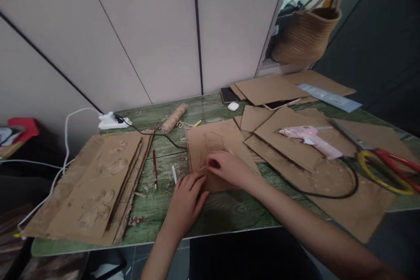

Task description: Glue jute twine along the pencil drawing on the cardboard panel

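A square piece of cardboard (241,140) lies on the table in front of me, with twine outlines (215,140) on its upper part. My right hand (228,167) is over the middle of it, thumb and forefinger closed in a pinch on a thin strand of twine. Just left of that, my left hand (188,197) rests at the cardboard's lower left edge, fingers laid down and thumb apart. Its fingertips are close to the strand; the lower left corner is hidden beneath it. Behind the cardboard lies a roll of twine (174,118) with a loose end.
Stacked cardboard with raised shapes (98,183) lies left, beside a red pencil (155,168). At right, a pink glue gun (310,138) with a lit red light rests on cardboard sheets, near scissors (383,164). A power strip (113,120), phone (229,95) and earbud case (233,106) sit behind.
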The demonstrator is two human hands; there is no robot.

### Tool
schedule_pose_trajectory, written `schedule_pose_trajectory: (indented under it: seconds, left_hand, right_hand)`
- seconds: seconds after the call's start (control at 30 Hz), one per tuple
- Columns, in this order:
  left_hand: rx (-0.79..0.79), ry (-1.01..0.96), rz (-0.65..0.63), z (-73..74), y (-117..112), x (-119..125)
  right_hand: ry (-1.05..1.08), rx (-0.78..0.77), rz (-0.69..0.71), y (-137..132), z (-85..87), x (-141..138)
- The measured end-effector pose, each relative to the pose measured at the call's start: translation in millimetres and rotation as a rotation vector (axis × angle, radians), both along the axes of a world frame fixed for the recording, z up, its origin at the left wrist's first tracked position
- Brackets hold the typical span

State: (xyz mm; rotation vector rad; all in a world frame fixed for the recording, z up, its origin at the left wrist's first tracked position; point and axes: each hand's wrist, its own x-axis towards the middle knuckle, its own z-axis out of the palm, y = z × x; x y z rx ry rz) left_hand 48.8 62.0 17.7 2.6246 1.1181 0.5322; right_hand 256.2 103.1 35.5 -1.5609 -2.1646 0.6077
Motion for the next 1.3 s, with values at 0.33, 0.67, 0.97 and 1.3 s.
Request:
schedule_pose_trajectory:
  seconds: [0.33, 0.67, 0.97, 1.3]
  left_hand:
    - [0.014, 0.09, -0.035, 10.5, 14, 4]
    - [0.113, 0.231, -0.094, 18.6, 28, 14]
    - [0.125, 0.248, -0.112, 15.7, 33, 15]
    - [0.087, 0.234, -0.106, 17.5, 33, 15]
  right_hand:
    - [-0.029, 0.024, -0.112, 8, 0.5, 29]
    - [-0.009, 0.029, -0.03, 7, -6.2, 15]
    - [0.002, 0.07, -0.022, 10, -16.7, 15]
    - [-0.029, 0.074, -0.025, 5, -6.8, 12]
